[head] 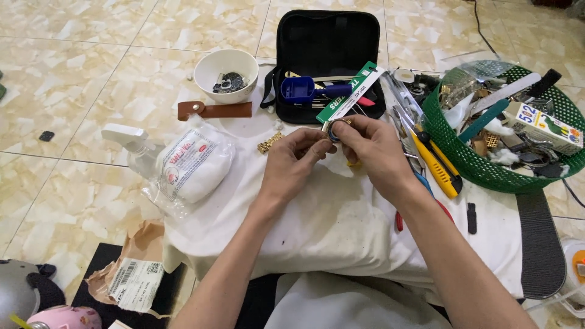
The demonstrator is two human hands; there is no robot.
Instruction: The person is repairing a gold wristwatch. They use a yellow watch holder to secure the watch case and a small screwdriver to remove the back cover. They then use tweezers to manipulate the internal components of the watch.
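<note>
Both hands meet over the white cloth [317,213]: the left hand [292,163] and right hand [370,149] pinch a small round watch case [334,130] between fingertips. Work looks mid-way; a gold bracelet piece [269,143] lies apart, just left, unattached.

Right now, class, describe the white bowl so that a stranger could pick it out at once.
Start at the open black tool case at the top of the white cloth. Just left of it stands the white bowl, above a brown leather strap. It is the only round dish, holding small dark parts.
</note>
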